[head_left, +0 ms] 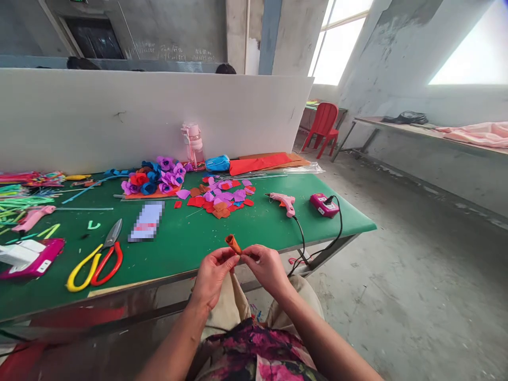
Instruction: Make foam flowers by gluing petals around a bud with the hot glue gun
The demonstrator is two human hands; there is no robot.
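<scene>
A small rolled cone of orange-brown paper [233, 243] points up and away over the table's front edge. My left hand [216, 272] pinches its narrow lower end from the left. From the right, the fingertips of my right hand [265, 267] close on that same end. Beyond my hands lies a pile of loose petals [224, 198] in purple, red, brown and blue. Finished purple, red and blue paper flowers [153, 177] are heaped further left. A pink glue gun [284, 203] rests on the table to the right.
Scissors [97, 259] with yellow and red handles and a phone [146, 221] lie left on the green table [178, 248]. A magenta power socket [324, 205] sits right, its cable hanging past the edge. Behind stand a pink bottle [193, 145] and a white partition [119, 116].
</scene>
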